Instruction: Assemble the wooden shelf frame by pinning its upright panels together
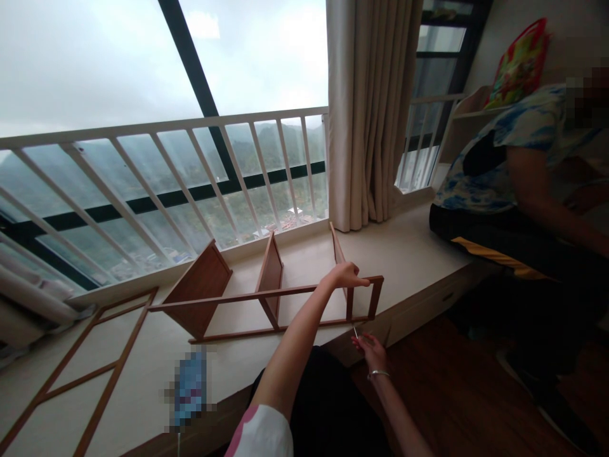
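Left of the curtain [366,114], a white railing [171,128] fronts a wide window [189,57], bright with daylight. Right of the curtain is another window [440,39]. Below the curtain runs a pale ledge [404,254]; lower, dark wood floor [425,374].

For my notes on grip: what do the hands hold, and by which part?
Left hand: wooden shelf frame, by its upper rail near the right end. Right hand: slim metal tool, by its lower end.
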Available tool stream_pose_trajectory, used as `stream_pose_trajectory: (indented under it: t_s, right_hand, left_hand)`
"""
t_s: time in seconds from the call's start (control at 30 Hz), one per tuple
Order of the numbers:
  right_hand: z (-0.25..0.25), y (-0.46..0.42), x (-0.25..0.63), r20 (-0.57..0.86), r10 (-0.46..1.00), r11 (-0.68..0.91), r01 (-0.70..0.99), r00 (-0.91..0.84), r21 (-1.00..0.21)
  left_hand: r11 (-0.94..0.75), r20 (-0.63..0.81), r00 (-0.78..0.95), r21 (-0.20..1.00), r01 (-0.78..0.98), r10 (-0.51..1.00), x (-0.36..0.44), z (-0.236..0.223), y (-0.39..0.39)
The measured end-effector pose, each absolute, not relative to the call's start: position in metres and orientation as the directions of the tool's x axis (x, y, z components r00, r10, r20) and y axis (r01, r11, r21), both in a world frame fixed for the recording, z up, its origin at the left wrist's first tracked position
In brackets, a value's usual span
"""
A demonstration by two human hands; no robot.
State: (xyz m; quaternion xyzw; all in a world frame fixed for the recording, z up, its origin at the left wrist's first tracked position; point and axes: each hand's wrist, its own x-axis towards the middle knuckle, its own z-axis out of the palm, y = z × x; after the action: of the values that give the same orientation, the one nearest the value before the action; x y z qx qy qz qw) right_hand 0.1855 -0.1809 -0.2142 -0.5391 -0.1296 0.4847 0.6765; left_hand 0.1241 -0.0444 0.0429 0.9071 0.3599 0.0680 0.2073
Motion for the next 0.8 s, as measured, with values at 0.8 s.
stream_pose_trajectory:
  t_s: [0.8]
  right_hand:
    - [-0.23,-0.179,0.173,-0.206,0.776,-0.149,-0.144,0.596,-0.978]
  left_hand:
    - [-0.665,-0.007,0.737,0.423,0.615,0.676,0.124,0.042,-0.044]
